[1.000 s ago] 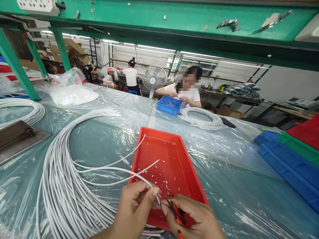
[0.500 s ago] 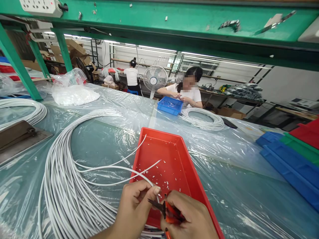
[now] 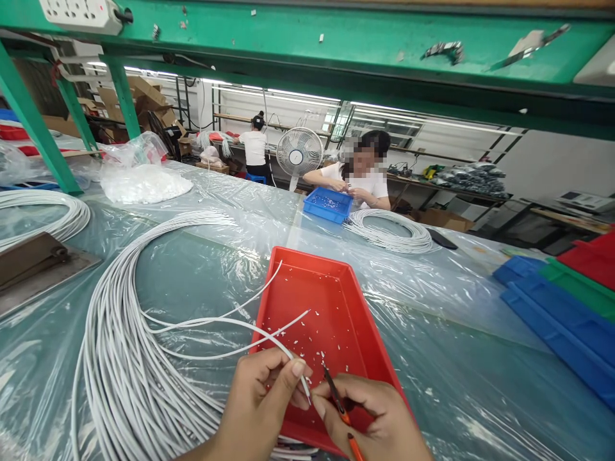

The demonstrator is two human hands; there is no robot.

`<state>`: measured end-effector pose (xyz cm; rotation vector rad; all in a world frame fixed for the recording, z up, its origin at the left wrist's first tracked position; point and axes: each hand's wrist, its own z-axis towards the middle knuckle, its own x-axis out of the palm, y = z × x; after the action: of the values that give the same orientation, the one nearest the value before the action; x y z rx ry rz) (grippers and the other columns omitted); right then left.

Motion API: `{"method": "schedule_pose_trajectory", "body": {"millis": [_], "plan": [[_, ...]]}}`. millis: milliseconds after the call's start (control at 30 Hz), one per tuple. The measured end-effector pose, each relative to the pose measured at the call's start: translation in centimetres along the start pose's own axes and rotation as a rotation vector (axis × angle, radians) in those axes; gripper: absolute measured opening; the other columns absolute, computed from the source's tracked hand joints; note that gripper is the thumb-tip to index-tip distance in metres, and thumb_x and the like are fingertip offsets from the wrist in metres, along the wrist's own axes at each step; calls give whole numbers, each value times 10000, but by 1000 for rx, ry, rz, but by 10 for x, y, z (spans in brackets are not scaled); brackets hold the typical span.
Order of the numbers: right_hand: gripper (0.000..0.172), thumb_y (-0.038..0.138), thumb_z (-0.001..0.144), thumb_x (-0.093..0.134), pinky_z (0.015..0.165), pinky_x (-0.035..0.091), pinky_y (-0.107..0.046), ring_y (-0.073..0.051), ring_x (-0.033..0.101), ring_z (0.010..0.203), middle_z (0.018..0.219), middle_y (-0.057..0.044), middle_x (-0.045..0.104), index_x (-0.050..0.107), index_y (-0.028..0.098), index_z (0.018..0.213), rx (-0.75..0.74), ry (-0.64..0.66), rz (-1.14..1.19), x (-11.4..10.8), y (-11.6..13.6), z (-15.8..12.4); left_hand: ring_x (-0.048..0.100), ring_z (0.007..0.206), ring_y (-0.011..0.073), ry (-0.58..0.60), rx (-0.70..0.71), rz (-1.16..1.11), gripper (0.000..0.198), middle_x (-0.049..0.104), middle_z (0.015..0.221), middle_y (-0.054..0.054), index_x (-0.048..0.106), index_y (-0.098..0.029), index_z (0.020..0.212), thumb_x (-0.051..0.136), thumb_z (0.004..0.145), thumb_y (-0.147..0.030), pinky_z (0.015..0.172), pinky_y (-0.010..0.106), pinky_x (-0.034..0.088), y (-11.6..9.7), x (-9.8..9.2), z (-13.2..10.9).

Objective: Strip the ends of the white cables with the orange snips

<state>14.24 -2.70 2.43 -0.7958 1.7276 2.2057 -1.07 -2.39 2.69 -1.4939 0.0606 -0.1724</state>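
Note:
My left hand [image 3: 263,402] pinches a white cable [image 3: 276,339] between thumb and fingers close to its stripped end, which points down to the right. In my right hand [image 3: 377,416] is a pair of orange-handled wire cutters [image 3: 342,408]. Their dark jaws point up and away, apart from the cable. The right thumb and fingertips are close by the cable's end; whether they touch it I cannot tell. Both hands are over the near part of a red tray [image 3: 331,282] scattered with small white scraps. Two loose cable ends reach over its left side.
A big bundle of white cables [image 3: 110,346] curves along the left. Stacked blue trays [image 3: 552,314] stand at the right. Across the table, a co-worker [image 3: 369,182] sits behind a blue tray [image 3: 327,206] and a cable coil [image 3: 391,230]. A green beam [image 3: 288,35] spans overhead.
The cutters have come away from the cable and turned, so their jaws now point up and away. The cable's stripped end now shows. The left hand has barely moved.

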Motion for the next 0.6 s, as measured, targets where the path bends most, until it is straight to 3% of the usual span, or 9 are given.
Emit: {"method": "schedule_pose_trajectory", "body": {"millis": [133,300,433,600], "plan": [[196,223,727,498,467,344,-200,-102,423,477,520,16,508,621,130,607,4,1,51,-1,5,1,553,528,136,-7,10,37,351,595,538,31,601,-118,637,495,846,-380,530,212,423,1,1,0],[205,228,739,470,461,289,-202,-90,359,476,512,41,421,497,162,546,-26,23,-62,-2,4,2,564,531,144,-1,5,51,364,610,539,41,598,-119,611,503,838,-387,531,214,429,2,2,2],[152,133,658,426,459,245,-200,-86,310,487,522,56,354,358,191,535,-44,51,-147,-4,6,2,561,529,146,-7,-21,28,371,600,540,40,603,-114,613,502,835,-394,522,217,430,3,3,2],[168,75,540,407,452,225,-198,-86,320,487,525,59,362,298,202,552,-62,49,-235,0,10,4,530,533,128,-1,-27,-4,368,559,549,18,596,-115,605,509,829,-394,525,205,435,2,4,2]]}}
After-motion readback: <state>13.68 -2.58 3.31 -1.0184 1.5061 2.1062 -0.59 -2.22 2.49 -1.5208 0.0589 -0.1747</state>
